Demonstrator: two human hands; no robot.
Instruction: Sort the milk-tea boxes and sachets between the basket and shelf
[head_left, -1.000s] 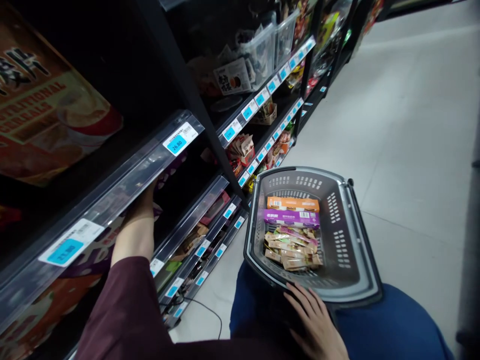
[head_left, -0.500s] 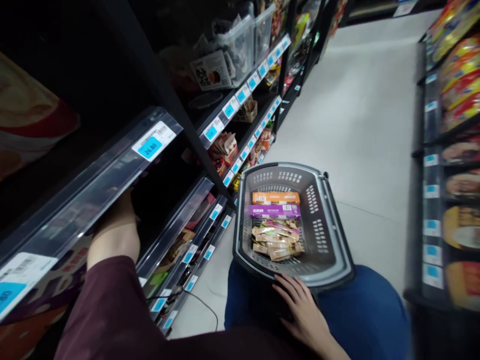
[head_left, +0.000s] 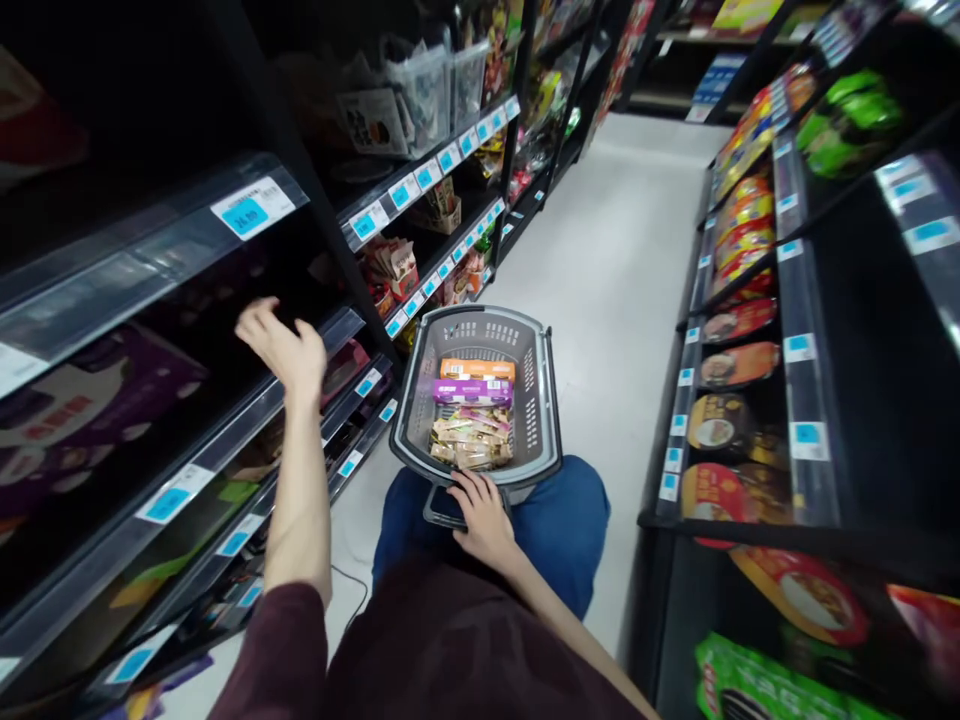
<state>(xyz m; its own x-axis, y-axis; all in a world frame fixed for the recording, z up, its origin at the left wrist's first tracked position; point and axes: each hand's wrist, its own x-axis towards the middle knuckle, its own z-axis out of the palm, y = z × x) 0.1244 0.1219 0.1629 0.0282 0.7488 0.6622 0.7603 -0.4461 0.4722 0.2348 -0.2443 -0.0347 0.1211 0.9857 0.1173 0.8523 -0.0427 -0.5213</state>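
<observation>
Near, the right hand lies flat with loose fingers, gripping nothing, on the near rim of the grey basket, which sits on the knees. Inside are sachets near, then a purple box, then an orange box far. The left hand is empty with fingers spread, just before the left shelf. A pale floor runs far between the shelves.

You are in a shop aisle: dark shelves run down both sides, blue price tags line their edges, packaged snacks fill the racks, and a grey shopping basket holding packets rests on your lap.
</observation>
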